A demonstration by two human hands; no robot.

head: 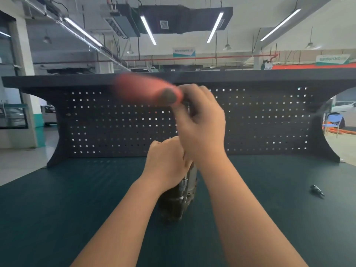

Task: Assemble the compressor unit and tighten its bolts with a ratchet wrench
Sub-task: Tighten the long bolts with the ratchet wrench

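Note:
The compressor unit point(174, 203), a dark metal body with a silver section, stands upright on the green bench mat point(77, 209). My left hand point(165, 162) grips its top and hides most of it. My right hand point(200, 124) is raised above it and grips the head end of the ratchet wrench point(148, 89). The wrench's red handle with a dark end cap is blurred by motion and points up and to the left. A thin silver extension point(183, 186) runs down from under my hands along the unit's side.
A small dark socket bit point(316, 190) lies on the mat at the right. A black perforated back panel point(115, 122) with a shelf on top closes the far side of the bench. The workshop floor and a blue chair point(334, 122) lie beyond.

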